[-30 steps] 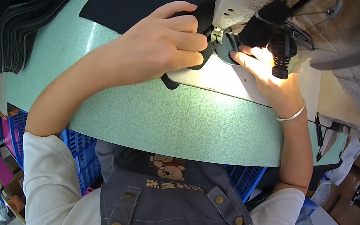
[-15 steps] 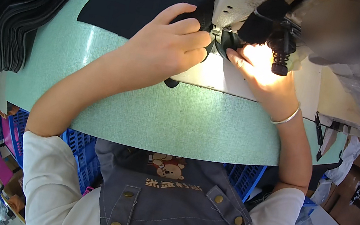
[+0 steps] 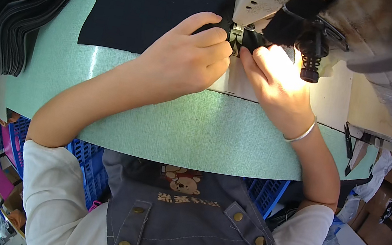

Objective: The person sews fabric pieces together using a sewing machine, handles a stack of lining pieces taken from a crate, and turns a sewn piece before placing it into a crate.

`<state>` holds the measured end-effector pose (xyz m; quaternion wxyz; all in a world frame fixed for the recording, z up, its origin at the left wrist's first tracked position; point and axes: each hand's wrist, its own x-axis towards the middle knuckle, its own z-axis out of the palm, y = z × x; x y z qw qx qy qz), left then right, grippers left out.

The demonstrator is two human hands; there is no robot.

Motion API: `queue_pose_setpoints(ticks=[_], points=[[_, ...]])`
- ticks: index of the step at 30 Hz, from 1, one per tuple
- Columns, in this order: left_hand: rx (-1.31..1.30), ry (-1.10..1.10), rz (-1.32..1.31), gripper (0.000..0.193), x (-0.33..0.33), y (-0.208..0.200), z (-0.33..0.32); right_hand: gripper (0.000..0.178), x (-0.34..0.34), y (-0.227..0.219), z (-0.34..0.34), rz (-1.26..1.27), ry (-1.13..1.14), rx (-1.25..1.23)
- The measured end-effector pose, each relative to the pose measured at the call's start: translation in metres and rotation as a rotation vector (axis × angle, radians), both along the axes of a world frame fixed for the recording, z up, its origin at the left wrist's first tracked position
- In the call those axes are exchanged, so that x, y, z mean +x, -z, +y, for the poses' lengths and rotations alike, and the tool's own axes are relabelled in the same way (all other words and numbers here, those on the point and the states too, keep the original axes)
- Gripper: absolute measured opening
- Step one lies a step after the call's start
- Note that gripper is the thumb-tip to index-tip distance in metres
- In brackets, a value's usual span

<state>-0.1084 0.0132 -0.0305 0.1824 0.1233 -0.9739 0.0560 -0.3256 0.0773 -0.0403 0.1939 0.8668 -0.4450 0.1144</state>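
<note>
A wide black fabric piece (image 3: 131, 14) lies flat on the pale green table, running under my left hand to the sewing machine (image 3: 262, 0). My left hand (image 3: 190, 50) is closed on its edge, just left of the presser foot (image 3: 237, 32), with the fingers curled and their tips partly hidden. My right hand (image 3: 278, 84) sits to the right of the foot, thumb and fingers pressed together on a small dark part of the fabric. Bright lamp light washes out some of those fingers. The needle itself cannot be made out.
A thick stack of black cut pieces (image 3: 20, 18) stands at the left of the green table (image 3: 194, 132). Black thread snips (image 3: 348, 141) lie at the right. A spring tension knob (image 3: 312, 59) hangs above my right hand. Blue crates (image 3: 89, 164) sit below the table edge.
The near left edge of the black fabric has come closer to me. My right hand has shifted slightly left, toward the presser foot. The dark bit below my left hand no longer shows.
</note>
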Motion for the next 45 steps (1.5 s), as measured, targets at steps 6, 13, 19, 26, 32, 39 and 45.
queue_pose_setpoints(ticks=[6,13,19,26,32,39,45], points=[[-0.098,0.004,0.281,0.014,-0.003,-0.012,-0.011,0.023,-0.042,0.004,-0.016,-0.077,-0.093,-0.054],[0.069,0.156,-0.035,0.024,0.013,-0.024,-0.013,0.030,-0.033,-0.006,-0.012,-0.198,-0.288,0.096],[0.074,0.077,0.020,0.016,0.007,-0.009,-0.001,0.035,-0.015,-0.006,0.000,-0.173,-0.189,0.081],[0.018,-0.033,0.164,0.007,-0.004,0.008,0.010,0.030,-0.009,-0.004,0.001,-0.262,-0.164,0.096],[-0.095,-0.015,0.105,0.006,-0.003,0.000,0.021,0.026,-0.001,-0.007,0.003,-0.261,-0.145,0.133],[0.124,-0.073,0.045,0.026,-0.007,0.005,0.020,0.027,0.001,0.008,0.003,-0.332,-0.072,0.117],[0.140,-0.062,0.081,0.024,-0.009,0.010,0.022,0.026,-0.003,0.006,0.002,-0.270,-0.053,0.144]])
